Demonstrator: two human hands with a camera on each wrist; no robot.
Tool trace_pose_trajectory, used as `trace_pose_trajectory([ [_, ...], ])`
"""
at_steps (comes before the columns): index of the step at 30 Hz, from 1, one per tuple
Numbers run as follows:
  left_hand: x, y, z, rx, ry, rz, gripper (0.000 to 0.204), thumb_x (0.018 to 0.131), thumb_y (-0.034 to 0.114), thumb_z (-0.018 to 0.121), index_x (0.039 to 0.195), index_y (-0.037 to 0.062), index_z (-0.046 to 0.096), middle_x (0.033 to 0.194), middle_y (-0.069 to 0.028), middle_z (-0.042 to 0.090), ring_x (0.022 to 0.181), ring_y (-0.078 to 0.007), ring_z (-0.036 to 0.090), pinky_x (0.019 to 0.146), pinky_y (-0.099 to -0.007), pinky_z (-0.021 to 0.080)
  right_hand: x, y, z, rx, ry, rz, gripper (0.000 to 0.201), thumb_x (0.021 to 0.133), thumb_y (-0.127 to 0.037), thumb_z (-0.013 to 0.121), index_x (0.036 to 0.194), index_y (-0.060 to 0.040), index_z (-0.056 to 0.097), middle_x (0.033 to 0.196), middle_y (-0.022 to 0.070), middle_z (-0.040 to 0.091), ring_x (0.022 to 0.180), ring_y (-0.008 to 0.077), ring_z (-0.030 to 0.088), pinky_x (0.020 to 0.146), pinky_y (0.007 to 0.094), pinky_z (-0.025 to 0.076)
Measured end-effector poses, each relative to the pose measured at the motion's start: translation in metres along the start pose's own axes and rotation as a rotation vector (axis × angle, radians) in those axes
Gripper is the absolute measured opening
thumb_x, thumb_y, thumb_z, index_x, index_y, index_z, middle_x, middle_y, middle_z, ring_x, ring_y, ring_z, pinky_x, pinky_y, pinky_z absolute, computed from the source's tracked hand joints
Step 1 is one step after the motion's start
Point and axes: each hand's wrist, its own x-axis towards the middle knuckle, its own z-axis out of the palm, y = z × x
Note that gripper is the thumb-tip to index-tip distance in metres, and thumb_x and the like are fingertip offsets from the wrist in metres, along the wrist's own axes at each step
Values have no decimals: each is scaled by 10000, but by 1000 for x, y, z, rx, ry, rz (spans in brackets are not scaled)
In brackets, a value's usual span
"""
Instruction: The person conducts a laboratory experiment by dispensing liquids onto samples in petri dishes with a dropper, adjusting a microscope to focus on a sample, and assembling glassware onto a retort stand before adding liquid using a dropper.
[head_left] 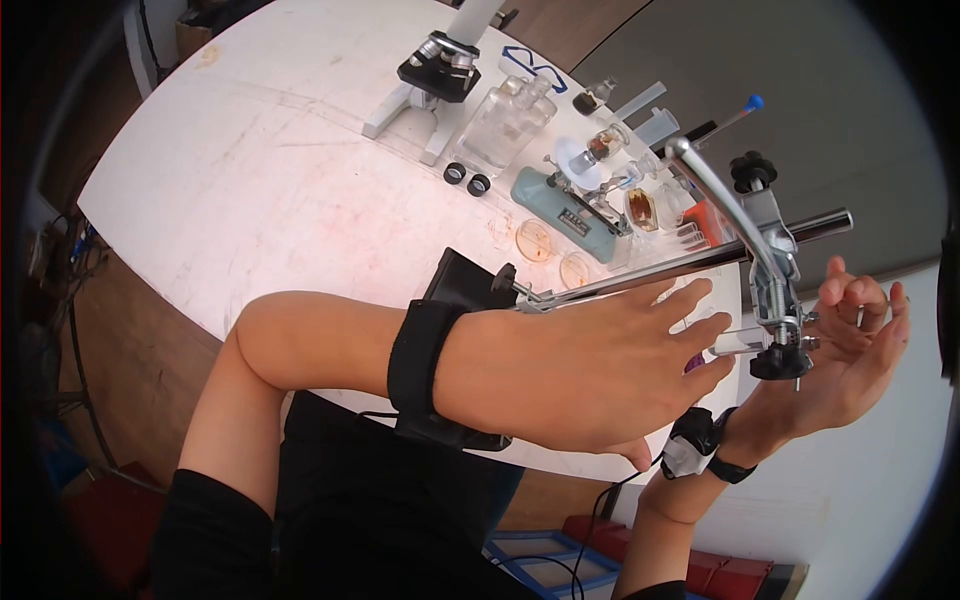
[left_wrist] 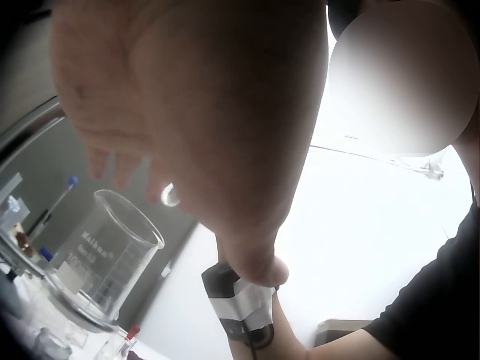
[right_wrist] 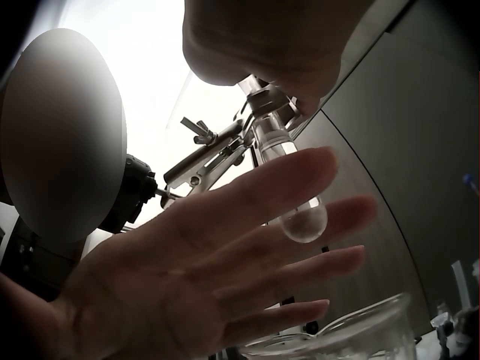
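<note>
A glass test tube (right_wrist: 304,221) with a rounded bottom hangs in the metal clamp (head_left: 775,270) of a stand. My left hand (head_left: 600,360) is spread beside it, back upward, with its fingertips close to the tube's end and a small purple patch there. The thumb lies well apart from the fingers. My right hand (head_left: 855,350) is on the clamp's far side, palm turned in and fingers extended. In the right wrist view its index finger (right_wrist: 300,176) crosses before the tube. Under the tube stands a glass beaker (left_wrist: 109,255), largely hidden by my left hand in the head view.
The stand's rod (head_left: 690,262) runs from its black base (head_left: 460,275) past my left hand. Behind are a microscope (head_left: 440,70), clear bottles (head_left: 505,125), black caps (head_left: 467,180), a teal balance (head_left: 565,215), petri dishes (head_left: 533,240) and a blue-tipped stick (head_left: 752,104).
</note>
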Motion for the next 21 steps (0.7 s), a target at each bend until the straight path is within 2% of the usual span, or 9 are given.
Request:
trace_pose_trajectory([
  [7, 0, 1, -4, -41, -16, -15, 824, 762, 401, 773, 1289, -161, 484, 1298, -344, 527, 1302, -502, 432, 1123, -524, 336, -7, 3, -3, -2, 2, 20, 522, 1038, -342, 403, 1234, 140, 440, 838, 178, 610, 721, 261, 626, 928, 509, 512],
  [10, -1, 0, -5, -48, -18, -13, 811, 763, 390, 772, 1286, -161, 487, 1289, -335, 537, 1298, -493, 439, 1118, -518, 344, -15, 5, -8, 9, -25, 41, 534, 1038, -343, 396, 1266, 139, 411, 928, 220, 632, 816, 315, 654, 945, 504, 507],
  [12, -2, 0, -5, -59, -5, -2, 804, 762, 385, 772, 1282, -160, 490, 1281, -331, 544, 1296, -487, 445, 1116, -515, 348, -26, 4, -8, 37, -95, 19, 542, 1025, -306, 396, 1329, 141, 361, 1083, 271, 627, 1022, 370, 650, 990, 490, 506],
  [13, -2, 0, -6, -56, -2, -1, 793, 763, 380, 769, 1276, -159, 495, 1268, -327, 553, 1291, -481, 454, 1115, -509, 351, -31, 3, -5, 37, -96, 19, 542, 1025, -306, 396, 1329, 141, 361, 1083, 271, 627, 1022, 370, 650, 990, 490, 506],
  [15, -2, 0, -6, -54, 2, -1, 782, 764, 376, 766, 1270, -158, 500, 1256, -323, 562, 1286, -475, 462, 1114, -503, 353, -39, 1, 1, -172, -76, -110, 612, 1017, -379, 435, 1346, 119, 301, 1183, 325, 573, 1072, 433, 614, 952, 504, 507],
  [16, -2, 0, -5, -43, 11, 1, 773, 764, 372, 764, 1262, -159, 504, 1246, -319, 569, 1280, -471, 470, 1113, -500, 355, -42, 2, -1, -172, -77, -109, 612, 1017, -379, 435, 1346, 119, 301, 1183, 325, 573, 1072, 433, 614, 952, 504, 507],
  [18, -2, 0, -6, -33, 21, 3, 764, 765, 369, 761, 1255, -160, 508, 1236, -316, 576, 1275, -467, 477, 1112, -497, 357, -47, 7, -9, -220, -6, -228, 583, 1006, -426, 468, 1348, 27, 334, 1296, 336, 499, 1183, 460, 534, 935, 526, 511],
  [19, -2, 0, -7, -42, 6, -2, 759, 768, 369, 758, 1252, -161, 510, 1235, -319, 575, 1272, -465, 480, 1110, -496, 358, -48, 13, -17, -219, -7, -228, 583, 1006, -426, 468, 1348, 27, 334, 1296, 336, 499, 1183, 460, 534, 935, 526, 511],
  [21, -1, 1, -9, -52, -8, -7, 755, 770, 368, 755, 1249, -162, 511, 1233, -322, 575, 1269, -462, 484, 1109, -495, 360, -44, 24, -38, -71, -141, -469, 439, 1019, -332, 472, 1325, -30, 387, 1351, 367, 451, 1263, 496, 462, 946, 627, 495],
])
